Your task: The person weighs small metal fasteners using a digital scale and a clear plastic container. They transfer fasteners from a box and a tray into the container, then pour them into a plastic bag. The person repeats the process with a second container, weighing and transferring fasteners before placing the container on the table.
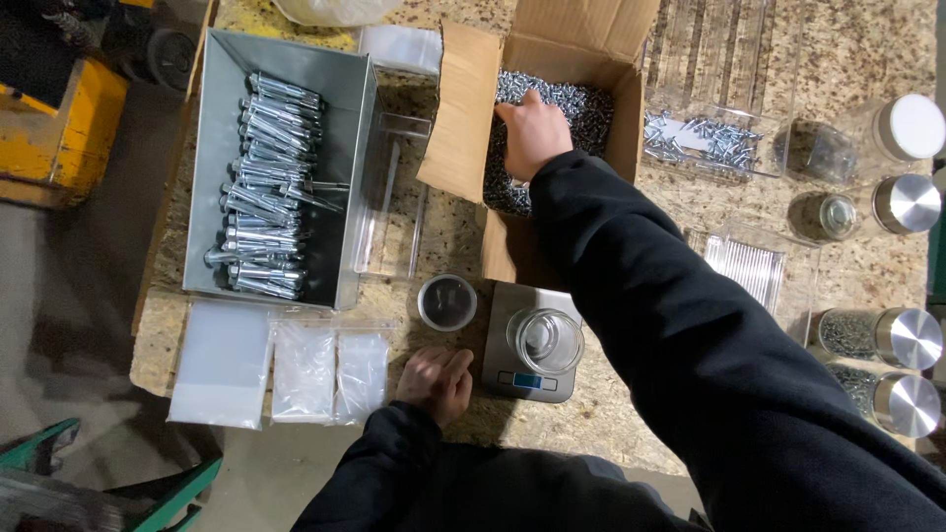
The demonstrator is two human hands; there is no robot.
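The small screws fill the bottom of the open cardboard box, which stands just behind the scale. The left hand rests on the table just left of the scale, fingers curled loosely and holding nothing. The right hand reaches into the box with its fingers down among the screws; whether it grips any, I cannot tell. The table is speckled chipboard, with a concrete floor left of it. An empty clear jar stands on the scale. The screws are short, silvery and heaped loose.
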